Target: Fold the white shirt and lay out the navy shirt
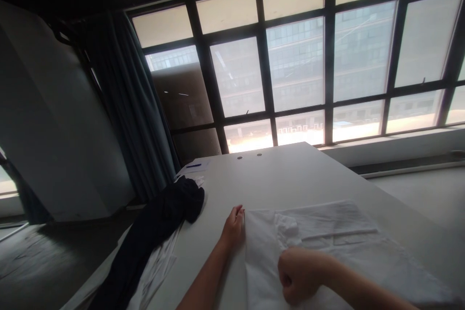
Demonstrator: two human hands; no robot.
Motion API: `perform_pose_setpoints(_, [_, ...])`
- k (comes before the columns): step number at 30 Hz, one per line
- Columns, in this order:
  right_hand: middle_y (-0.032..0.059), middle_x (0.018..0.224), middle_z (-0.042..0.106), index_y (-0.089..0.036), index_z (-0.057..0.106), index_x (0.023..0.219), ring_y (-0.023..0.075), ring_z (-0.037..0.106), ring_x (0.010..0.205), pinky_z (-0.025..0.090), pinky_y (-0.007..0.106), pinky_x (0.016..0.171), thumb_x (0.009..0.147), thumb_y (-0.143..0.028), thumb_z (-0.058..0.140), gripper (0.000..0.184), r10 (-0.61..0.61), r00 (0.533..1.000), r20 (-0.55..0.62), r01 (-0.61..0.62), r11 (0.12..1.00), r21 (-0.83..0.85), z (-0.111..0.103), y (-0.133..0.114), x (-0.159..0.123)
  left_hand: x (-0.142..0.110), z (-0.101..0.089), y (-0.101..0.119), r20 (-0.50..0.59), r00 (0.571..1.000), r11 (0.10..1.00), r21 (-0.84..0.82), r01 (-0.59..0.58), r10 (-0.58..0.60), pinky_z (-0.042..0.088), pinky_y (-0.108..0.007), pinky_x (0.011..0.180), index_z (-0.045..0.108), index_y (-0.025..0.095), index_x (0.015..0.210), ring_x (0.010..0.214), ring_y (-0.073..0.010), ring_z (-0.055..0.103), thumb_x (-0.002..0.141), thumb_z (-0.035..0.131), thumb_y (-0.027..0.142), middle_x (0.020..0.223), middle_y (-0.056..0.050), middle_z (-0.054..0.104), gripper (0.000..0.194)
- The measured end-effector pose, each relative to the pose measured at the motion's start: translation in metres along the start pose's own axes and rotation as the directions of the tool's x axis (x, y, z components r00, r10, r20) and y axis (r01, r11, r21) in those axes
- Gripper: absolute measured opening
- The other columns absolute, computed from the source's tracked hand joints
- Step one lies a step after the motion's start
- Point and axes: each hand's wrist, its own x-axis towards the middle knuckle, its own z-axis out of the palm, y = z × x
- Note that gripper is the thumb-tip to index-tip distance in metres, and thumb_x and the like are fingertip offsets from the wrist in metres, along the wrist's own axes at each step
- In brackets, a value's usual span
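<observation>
A large white cloth [341,232] lies on the white table in front of me, with a folded strip along its left side and a bunched, wrinkled patch near its middle. My left hand [233,226] is at the cloth's far left corner, fingers drawn together on its edge. Lower and to the right, my right hand [301,273] is curled closed on top of the cloth, just below the wrinkled patch. Its fingertips are turned under, so what they pinch is hidden.
Dark clothing [156,232] lies along the left of the white table [269,179], over some white fabric [160,264]. A pen [193,165] on paper is at the far left corner. Beyond stand a dark-framed window wall [294,63] and a blue curtain [134,92].
</observation>
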Motion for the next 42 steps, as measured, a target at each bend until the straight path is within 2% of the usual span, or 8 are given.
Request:
perform_pose_setpoints(4, [-0.0063, 0.053, 0.055, -0.019, 0.075, 0.072, 0.0095, 0.046, 0.050, 0.032, 0.021, 0.049, 0.067, -0.029, 0.063, 0.016, -0.029, 0.999, 0.025, 0.025, 0.990, 0.136, -0.010, 0.012, 0.005, 0.011, 0.021, 0.001, -0.018, 1.000, 0.997, 0.079, -0.004, 0.006, 0.045, -0.031, 0.082, 0.058, 0.023, 0.086, 0.086, -0.0215, 0.064, 0.101, 0.034, 0.047, 0.088, -0.007, 0.070, 0.038])
perform_pose_setpoints(7, [-0.0060, 0.058, 0.054, -0.017, 0.068, 0.070, 0.0093, 0.045, 0.056, 0.033, 0.021, 0.054, 0.073, -0.028, 0.061, 0.013, 0.010, 0.979, -0.204, 0.037, 0.974, 0.225, -0.027, 0.028, 0.018, 0.010, 0.023, 0.003, -0.020, 0.999, 0.994, 0.107, -0.029, 0.031, 0.043, -0.028, 0.078, 0.055, 0.023, 0.081, 0.079, -0.0190, 0.060, 0.100, 0.037, 0.048, 0.082, -0.004, 0.067, 0.037])
perform_pose_setpoints(10, [0.0001, 0.076, 0.063, -0.016, 0.066, 0.079, 0.0136, 0.052, 0.073, 0.039, 0.024, 0.068, 0.078, -0.024, 0.057, 0.012, 0.224, 0.832, -0.508, -0.078, 0.953, 0.293, -0.040, 0.049, 0.045, 0.007, 0.019, 0.007, -0.023, 0.998, 0.995, 0.090, -0.050, 0.053, 0.044, -0.027, 0.075, 0.057, 0.022, 0.083, 0.079, -0.0183, 0.059, 0.100, 0.038, 0.052, 0.084, -0.003, 0.066, 0.039])
perform_pose_setpoints(12, [0.0072, 0.095, 0.067, -0.015, 0.066, 0.091, 0.0178, 0.056, 0.089, 0.041, 0.028, 0.081, 0.079, -0.021, 0.054, 0.018, 0.322, 0.752, -0.576, -0.141, 0.931, 0.336, -0.042, 0.062, 0.065, 0.005, 0.016, 0.009, -0.025, 0.998, 0.996, 0.065, -0.054, 0.055, 0.045, -0.027, 0.074, 0.060, 0.020, 0.086, 0.080, -0.0187, 0.060, 0.099, 0.039, 0.055, 0.086, -0.004, 0.067, 0.042])
perform_pose_setpoints(14, [0.0120, 0.106, 0.067, -0.013, 0.066, 0.102, 0.0204, 0.058, 0.096, 0.041, 0.030, 0.086, 0.081, -0.020, 0.054, 0.026, 0.375, 0.729, -0.572, -0.169, 0.909, 0.380, -0.038, 0.072, 0.083, 0.002, 0.013, 0.011, -0.035, 0.998, 0.998, 0.038, -0.044, 0.045, 0.046, -0.028, 0.071, 0.064, 0.019, 0.090, 0.077, -0.0191, 0.061, 0.098, 0.040, 0.059, 0.085, -0.004, 0.068, 0.047])
perform_pose_setpoints(26, [0.0068, 0.089, 0.074, -0.013, 0.069, 0.097, 0.0167, 0.064, 0.081, 0.043, 0.025, 0.071, 0.091, -0.026, 0.052, 0.022, 0.403, 0.739, -0.540, -0.111, 0.863, 0.493, -0.029, 0.085, 0.097, 0.004, 0.006, 0.008, -0.022, 0.998, 0.998, -0.008, -0.059, 0.059, 0.046, -0.027, 0.069, 0.069, 0.016, 0.087, 0.077, -0.0192, 0.060, 0.095, 0.040, 0.064, 0.080, -0.004, 0.068, 0.056])
perform_pose_setpoints(33, [0.0103, 0.100, 0.074, -0.016, 0.063, 0.112, 0.0183, 0.067, 0.094, 0.042, 0.026, 0.079, 0.100, -0.029, 0.043, 0.027, 0.442, 0.680, -0.585, -0.224, 0.885, 0.409, -0.024, 0.072, 0.097, 0.004, 0.011, 0.009, -0.002, 0.996, 0.980, 0.181, -0.084, 0.086, 0.042, -0.031, 0.077, 0.069, 0.018, 0.079, 0.084, -0.0229, 0.060, 0.096, 0.043, 0.054, 0.081, -0.006, 0.070, 0.048])
perform_pose_setpoints(42, [0.0133, 0.104, 0.075, -0.021, 0.068, 0.109, 0.0248, 0.070, 0.097, 0.044, 0.032, 0.081, 0.098, -0.032, 0.047, 0.026, 0.458, 0.705, -0.541, -0.411, 0.886, 0.214, -0.016, 0.071, 0.091, 0.001, 0.015, 0.011, 0.024, 0.998, 0.905, 0.421, -0.057, 0.052, 0.038, -0.031, 0.082, 0.071, 0.019, 0.084, 0.090, -0.0230, 0.062, 0.095, 0.051, 0.037, 0.089, -0.008, 0.073, 0.028])
